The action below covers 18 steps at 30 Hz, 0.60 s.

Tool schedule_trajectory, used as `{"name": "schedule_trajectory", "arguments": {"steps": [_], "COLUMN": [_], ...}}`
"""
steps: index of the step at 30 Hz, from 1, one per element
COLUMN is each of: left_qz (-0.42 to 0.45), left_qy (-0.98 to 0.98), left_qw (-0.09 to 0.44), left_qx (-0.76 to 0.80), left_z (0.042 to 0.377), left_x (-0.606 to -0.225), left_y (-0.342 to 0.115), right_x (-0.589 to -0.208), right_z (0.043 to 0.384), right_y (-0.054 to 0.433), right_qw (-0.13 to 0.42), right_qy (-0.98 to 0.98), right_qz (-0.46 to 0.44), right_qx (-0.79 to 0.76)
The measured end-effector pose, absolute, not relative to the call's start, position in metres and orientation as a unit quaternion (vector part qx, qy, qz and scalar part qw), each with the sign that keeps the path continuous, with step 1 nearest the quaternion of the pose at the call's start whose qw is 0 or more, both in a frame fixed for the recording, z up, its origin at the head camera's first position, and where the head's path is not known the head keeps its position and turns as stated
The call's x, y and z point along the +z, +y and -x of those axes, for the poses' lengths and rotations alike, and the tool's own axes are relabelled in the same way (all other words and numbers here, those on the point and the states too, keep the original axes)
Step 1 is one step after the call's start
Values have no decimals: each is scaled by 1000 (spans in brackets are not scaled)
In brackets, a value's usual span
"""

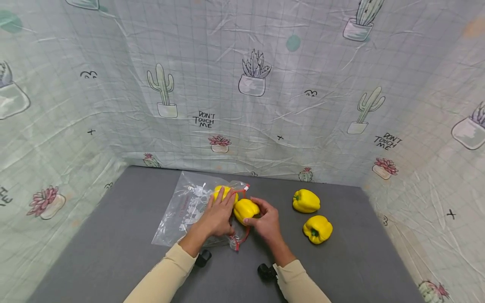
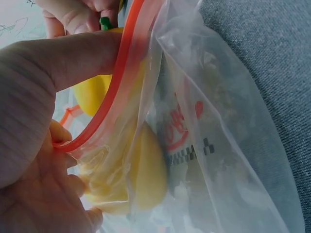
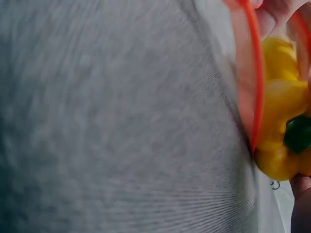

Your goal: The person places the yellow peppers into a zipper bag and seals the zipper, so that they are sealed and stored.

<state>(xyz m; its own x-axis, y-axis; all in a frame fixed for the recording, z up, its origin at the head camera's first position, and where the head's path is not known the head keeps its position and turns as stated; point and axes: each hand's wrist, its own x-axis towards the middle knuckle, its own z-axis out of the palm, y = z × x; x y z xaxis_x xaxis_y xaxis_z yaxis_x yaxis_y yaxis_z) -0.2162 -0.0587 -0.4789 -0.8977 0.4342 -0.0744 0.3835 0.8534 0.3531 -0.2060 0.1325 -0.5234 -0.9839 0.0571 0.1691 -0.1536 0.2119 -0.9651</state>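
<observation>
My right hand (image 1: 268, 223) grips a yellow bell pepper (image 1: 245, 210) between thumb and fingers at the mouth of a clear plastic bag (image 1: 170, 219). In the right wrist view, the pepper's green stem (image 3: 297, 135) shows beside the bag's red rim (image 3: 257, 73). My left hand (image 1: 217, 219) lies over the bag at its mouth. The left wrist view has its thumb (image 2: 82, 56) tucked behind the red rim (image 2: 109, 102), with the other fingers curled at the bag's edge. Another yellow bell pepper (image 1: 221, 191) lies inside the bag, partly covered by the left fingers.
Two more yellow bell peppers, one farther back (image 1: 306, 201) and one nearer (image 1: 317, 229), lie to the right on the grey table (image 1: 360, 261). A cactus-print curtain (image 1: 280, 118) encloses the table at the back and sides.
</observation>
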Motion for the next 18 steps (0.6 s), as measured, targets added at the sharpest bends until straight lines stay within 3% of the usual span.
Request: {"name": "schedule_trajectory", "arguments": {"steps": [18], "left_qz": [-218], "left_qy": [957], "left_qw": [70], "left_qx": [177], "left_z": [216], "left_x": [-480], "left_y": [-59], "right_x": [-530], "right_z": [210], "right_y": [134], "right_qw": [81], "right_qy": [-830], "right_qz": [48], "right_qx": [549]}}
